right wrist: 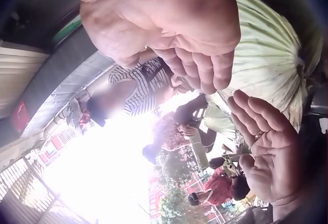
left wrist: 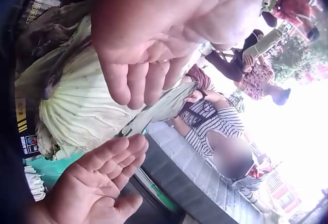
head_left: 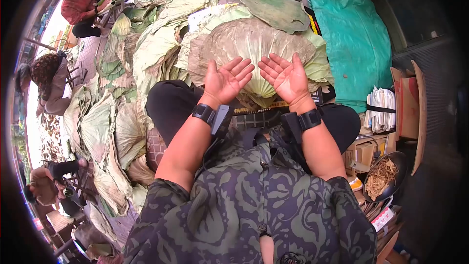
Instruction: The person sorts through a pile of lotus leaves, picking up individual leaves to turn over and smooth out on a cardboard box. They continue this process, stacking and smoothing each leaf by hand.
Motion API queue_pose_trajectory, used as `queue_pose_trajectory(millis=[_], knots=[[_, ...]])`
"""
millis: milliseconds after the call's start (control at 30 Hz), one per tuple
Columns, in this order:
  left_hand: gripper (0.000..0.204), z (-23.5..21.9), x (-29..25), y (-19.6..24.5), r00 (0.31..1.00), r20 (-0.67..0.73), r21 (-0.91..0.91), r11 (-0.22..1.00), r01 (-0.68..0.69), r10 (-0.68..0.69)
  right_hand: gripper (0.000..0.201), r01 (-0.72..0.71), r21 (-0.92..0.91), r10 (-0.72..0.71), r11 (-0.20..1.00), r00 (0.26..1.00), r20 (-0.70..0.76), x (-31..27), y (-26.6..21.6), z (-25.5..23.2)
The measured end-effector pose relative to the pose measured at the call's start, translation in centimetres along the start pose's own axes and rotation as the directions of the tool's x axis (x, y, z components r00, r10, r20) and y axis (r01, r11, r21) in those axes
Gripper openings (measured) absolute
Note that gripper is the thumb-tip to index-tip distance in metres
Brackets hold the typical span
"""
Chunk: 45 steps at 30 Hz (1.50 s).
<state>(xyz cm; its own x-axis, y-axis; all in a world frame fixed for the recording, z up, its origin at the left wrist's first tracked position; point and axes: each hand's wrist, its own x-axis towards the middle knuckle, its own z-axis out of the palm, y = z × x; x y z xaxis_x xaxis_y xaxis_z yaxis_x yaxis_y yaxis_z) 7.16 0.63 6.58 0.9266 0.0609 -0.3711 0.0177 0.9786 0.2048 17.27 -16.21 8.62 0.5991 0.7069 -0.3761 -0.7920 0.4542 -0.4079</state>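
A large, round, pale green and brown dried lotus leaf (head_left: 254, 51) lay folded over the person's lap, just beyond both raised hands and atop a heap of similar leaves. The left hand (head_left: 225, 80) was held palm up above the leaf's near edge, its fingers straight and spread, gripping nothing. The right hand (head_left: 287, 78) was beside it, close but apart, likewise palm up with relaxed, outstretched fingers and nothing in it. In the left wrist view the ribbed pale underside of the leaf showed behind the fingers. Each wrist carried a black strap (head_left: 203, 113) with a camera mount. The person wore a dark green patterned shirt (head_left: 254, 205) and black trousers (head_left: 168, 102). A spread of big green and tan leaves (head_left: 146, 44) covered the ground to the left and ahead. A teal tarpaulin (head_left: 351, 39) lay to the right of the pile. Further right stood brown cardboard boxes (head_left: 405, 102), a bundle of white papers (head_left: 381, 110) and a black bowl of tan dried strands (head_left: 383, 176). A person in a red top (head_left: 80, 2) sat at the far left.
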Motion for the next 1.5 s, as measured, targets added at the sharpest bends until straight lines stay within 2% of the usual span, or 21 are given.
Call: queue_pose_trajectory(millis=[267, 300, 333, 367, 400, 433, 467, 500, 533, 567, 600, 633, 667, 700, 800, 967, 1067, 1133, 1233, 1333, 1500], knots=[[0.079, -1.0, 0.4, 1.7, 0.999, -0.037, -0.002, 1.000, 0.000, 0.000, 0.062, 0.029, -0.085, -0.034, 0.996, 0.998, -0.058, 1.1, 1.7, 0.7], [0.075, -1.2, 0.6, 2.3, 0.998, -0.068, 0.015, 1.000, -0.012, 0.013, 0.057, 0.152, -0.488, -0.186, 0.859, 0.982, -0.023, 1.3, 2.2, 0.8], [0.075, -1.2, 0.8, 3.0, 0.998, -0.063, 0.016, 0.999, -0.029, 0.030, 0.051, 0.248, -0.796, -0.311, 0.553, 0.947, 0.078, 1.6, 2.7, 1.0], [0.071, -1.4, 1.0, 3.7, 0.990, -0.122, 0.142, 0.988, -0.054, 0.072, 0.041, 0.317, -0.939, -0.356, 0.134, 0.900, 0.253, 1.9, 2.8, 0.5], [0.067, -1.7, 1.3, 4.3, 0.977, -0.178, 0.264, 0.962, -0.069, 0.119, 0.041, 0.328, -0.936, -0.348, 0.128, 0.899, 0.267, 2.1, 3.4, 0.5], [0.056, -2.8, 1.9, 5.0, 0.966, -0.215, 0.346, 0.936, -0.064, 0.145, 0.041, 0.331, -0.889, -0.271, -0.316, 0.867, 0.419, 1.9, 4.0, 0.6], [0.056, -2.6, 2.3, 5.7, 0.965, -0.209, 0.341, 0.937, -0.077, 0.155, 0.043, 0.295, -0.656, -0.138, -0.695, 0.840, 0.524, 1.8, 4.6, 0.3], [0.052, -2.4, 2.6, 6.4, 0.943, -0.252, 0.617, 0.787, -0.015, 0.216, 0.046, 0.269, -0.688, -0.093, -0.674, 0.893, 0.440, 2.3, 5.5, -1.0], [0.049, -2.3, 3.0, 7.0, 0.917, -0.274, 0.825, 0.562, 0.070, 0.288, 0.048, 0.276, -0.640, -0.084, -0.717, 0.877, 0.473, 2.4, 6.0, -2.3], [0.041, -2.9, 3.4, 7.5, 0.920, -0.151, 0.944, 0.329, 0.025, 0.363, 0.049, 0.263, -0.627, -0.107, -0.733, 0.866, 0.489, 2.2, 6.3, -2.3], [0.041, -2.8, 3.6, 8.1, 0.916, -0.147, 0.942, 0.334, 0.015, 0.374, 0.050, 0.251, -0.615, -0.129, -0.748, 0.853, 0.505, 2.1, 6.6, -2.2], [0.039, -2.7, 3.9, 8.5, 0.918, 0.026, 0.998, -0.057, -0.004, 0.395, 0.050, 0.259, -0.605, -0.119, -0.753, 0.850, 0.513, 2.2, 6.7, -2.1], [0.037, -2.6, 4.1, 8.8, 0.919, 0.191, 0.898, -0.440, -0.021, 0.346, 0.050, 0.254, -0.611, -0.120, -0.749, 0.856, 0.503, 2.1, 6.7, -2.0], [0.036, -3.5, 5.0, 8.8, 0.870, 0.315, 0.860, -0.503, -0.092, 0.380, 0.051, 0.245, -0.617, -0.124, -0.748, 0.861, 0.493, 2.2, 6.5, -2.0], [0.036, -4.6, 6.1, 8.9, 0.859, 0.322, 0.792, -0.611, -0.013, 0.398, 0.051, 0.257, -0.631, -0.120, -0.732, 0.863, 0.491, 2.2, 6.4, -1.9], [0.044, -3.4, 7.0, 8.5, 0.824, 0.228, 0.849, -0.520, 0.093, 0.519, 0.056, 0.249, -0.666, -0.101, -0.704, 0.892, 0.440, 2.2, 6.1, -1.4], [0.046, -2.3, 7.1, 8.9, 0.841, 0.080, 0.869, -0.452, 0.204, 0.535, 0.058, 0.253, -0.691, -0.075, -0.677, 0.911, 0.407, 2.2, 5.8, -1.0], [0.031, -2.3, 7.3, 9.2, 0.768, 0.100, 0.832, -0.476, 0.284, 0.633, 0.059, 0.245, -0.695, -0.076, -0.676, 0.915, 0.397, 2.2, 5.8, -1.0], [0.043, -1.9, 7.4, 10.0, 0.807, -0.036, 0.818, -0.447, 0.363, 0.589, 0.058, 0.239, -0.705, -0.088, -0.668, 0.915, 0.393, 2.3, 5.7, -1.3], [0.043, -2.4, 7.2, 9.9, 0.769, -0.008, 0.822, -0.434, 0.370, 0.640, 0.055, 0.249, -0.710, -0.107, -0.659, 0.903, 0.415, 2.3, 5.8, -1.5], [0.044, -2.9, 6.4, 10.5, 0.776, -0.042, 0.833, -0.407, 0.375, 0.629, 0.051, 0.235, -0.716, -0.150, -0.657, 0.890, 0.430, 2.3, 6.2, -1.3]])
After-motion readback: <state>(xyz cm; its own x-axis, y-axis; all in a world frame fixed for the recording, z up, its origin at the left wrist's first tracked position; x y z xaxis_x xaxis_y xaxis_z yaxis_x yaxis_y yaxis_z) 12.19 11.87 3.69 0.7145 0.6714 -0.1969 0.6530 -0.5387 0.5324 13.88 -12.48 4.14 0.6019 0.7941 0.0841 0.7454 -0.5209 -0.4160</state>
